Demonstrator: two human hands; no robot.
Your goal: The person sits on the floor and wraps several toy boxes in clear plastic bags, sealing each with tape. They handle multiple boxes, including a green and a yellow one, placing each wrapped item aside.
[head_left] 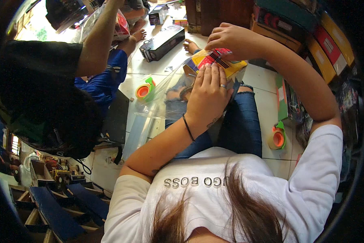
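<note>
A yellow and red box (235, 69) rests over my lap, with loose clear plastic film (165, 95) around it and trailing to the left. My left hand (210, 87) lies flat on the box, fingers stretched out and side by side. At the box's far edge is my right hand (232, 42), its fingers bent and pinched together at the film. The fingertips are partly hidden, so the exact grip is hard to make out.
Tape dispensers in green and orange stand on the tiled floor at left (145, 90) and right (277, 138). A black box (163, 42) lies ahead. Another person (48, 93) sits close on my left. Stacked boxes (325, 44) line the right. Wooden toy trucks (62, 170) stand lower left.
</note>
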